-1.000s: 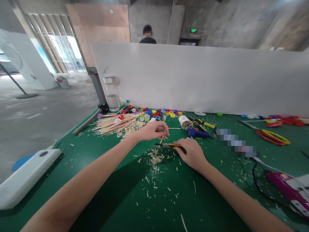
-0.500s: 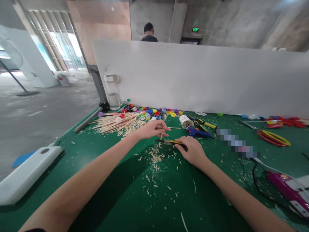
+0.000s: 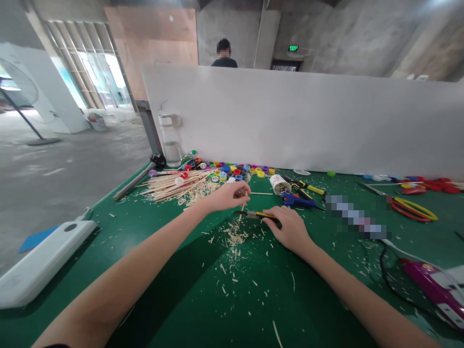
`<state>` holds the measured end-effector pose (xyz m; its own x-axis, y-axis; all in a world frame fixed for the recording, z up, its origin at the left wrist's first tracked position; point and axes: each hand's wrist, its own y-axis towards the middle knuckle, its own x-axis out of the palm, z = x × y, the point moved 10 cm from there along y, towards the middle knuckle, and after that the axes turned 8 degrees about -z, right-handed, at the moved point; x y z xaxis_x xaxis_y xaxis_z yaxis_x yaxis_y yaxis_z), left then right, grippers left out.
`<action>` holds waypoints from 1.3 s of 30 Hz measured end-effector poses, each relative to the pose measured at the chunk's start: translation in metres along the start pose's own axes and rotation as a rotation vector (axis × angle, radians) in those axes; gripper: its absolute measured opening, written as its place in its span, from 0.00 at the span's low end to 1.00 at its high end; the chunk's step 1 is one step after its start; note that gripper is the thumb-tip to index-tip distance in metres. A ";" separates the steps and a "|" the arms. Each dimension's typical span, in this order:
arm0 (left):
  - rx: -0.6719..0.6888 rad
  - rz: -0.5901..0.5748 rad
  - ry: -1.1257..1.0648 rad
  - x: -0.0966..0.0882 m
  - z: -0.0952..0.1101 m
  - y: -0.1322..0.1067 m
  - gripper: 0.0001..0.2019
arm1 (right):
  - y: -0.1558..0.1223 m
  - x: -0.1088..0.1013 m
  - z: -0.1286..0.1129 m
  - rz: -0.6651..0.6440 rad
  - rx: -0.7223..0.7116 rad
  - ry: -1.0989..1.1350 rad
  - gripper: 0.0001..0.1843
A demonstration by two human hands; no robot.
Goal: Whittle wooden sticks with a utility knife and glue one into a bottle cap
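Note:
My left hand (image 3: 232,195) pinches a thin wooden stick (image 3: 242,211) that points down toward the table. In my right hand (image 3: 288,224) is a utility knife (image 3: 258,215), its blade reaching left and meeting the stick near its lower part. Below the blade lies a heap of pale wood shavings (image 3: 235,236) on the green table (image 3: 188,309). Just beyond my left hand, another stick (image 3: 261,194) lies flat.
Bundled wooden sticks (image 3: 177,186) and colourful bottle caps (image 3: 226,169) lie at the back left. A tipped white cup (image 3: 279,184), a blue glue gun (image 3: 299,200) and pliers (image 3: 413,208) are to the right. A white panel (image 3: 290,116) borders the far edge.
The fingers of my left hand have closed in more tightly around the stick. The knife stays almost in the same place against it. The view has shifted slightly.

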<state>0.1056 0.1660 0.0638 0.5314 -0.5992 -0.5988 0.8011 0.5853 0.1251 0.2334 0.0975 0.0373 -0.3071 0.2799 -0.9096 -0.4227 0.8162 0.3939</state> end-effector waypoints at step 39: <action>-0.033 -0.050 -0.254 0.011 -0.003 0.001 0.06 | 0.001 0.004 -0.006 -0.045 -0.024 0.002 0.08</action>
<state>0.1118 0.1613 0.0550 0.5471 -0.7430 -0.3856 0.8207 0.5667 0.0724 0.2266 0.0965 0.0349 -0.2888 0.2427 -0.9261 -0.4565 0.8154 0.3560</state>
